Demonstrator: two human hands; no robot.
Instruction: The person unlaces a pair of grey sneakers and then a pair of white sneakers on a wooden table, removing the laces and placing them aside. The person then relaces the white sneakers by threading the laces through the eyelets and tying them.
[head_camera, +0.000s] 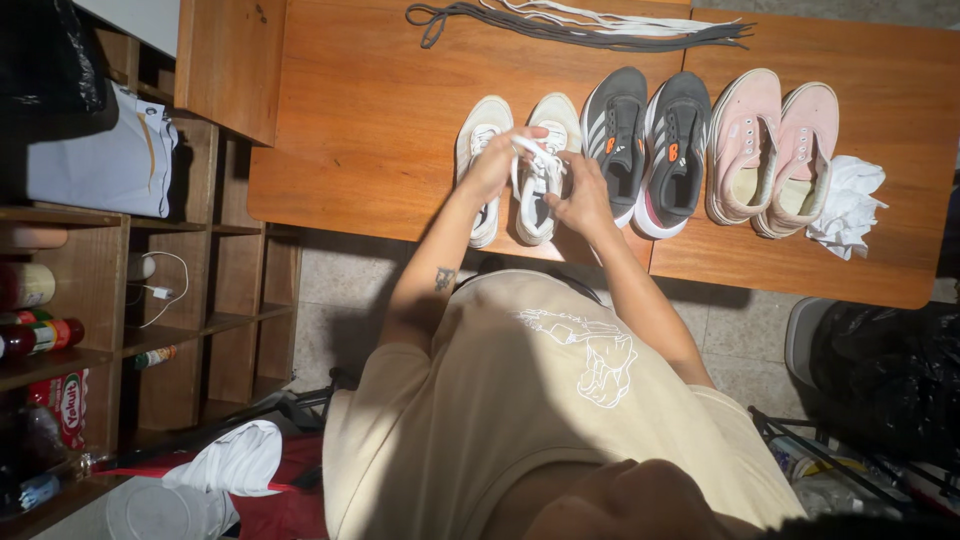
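I stand at the table (370, 120) with both hands on the white pair. My left hand (492, 165) is closed, pinching a white lace (533, 152) above the right-hand white shoe (542, 170), and my right hand (583, 195) is curled against that shoe's side, steadying it; I cannot tell whether its fingers also grip the lace. The shoe sits near the front edge of the table, toe pointing away from me, just beside its mate (482, 150), which my left wrist partly covers.

The lace looks threaded through the upper eyelets and drawn up in a loop, so I judge this shoe is partway laced, not yet tied. How the mate stands I cannot tell, since my arm hides its throat.

To the right, the grey pair (645, 140) and the pink pair (772, 145) show open throats and bare eyelets, so they look unlaced. A bundle of grey and white laces (590, 25) lies at the far edge of the table, well apart from the shoes. A crumpled white cloth (848, 205) lies touching the outer pink shoe.

So, by my reckoning, the work is early: one pair in hand, two pairs left.
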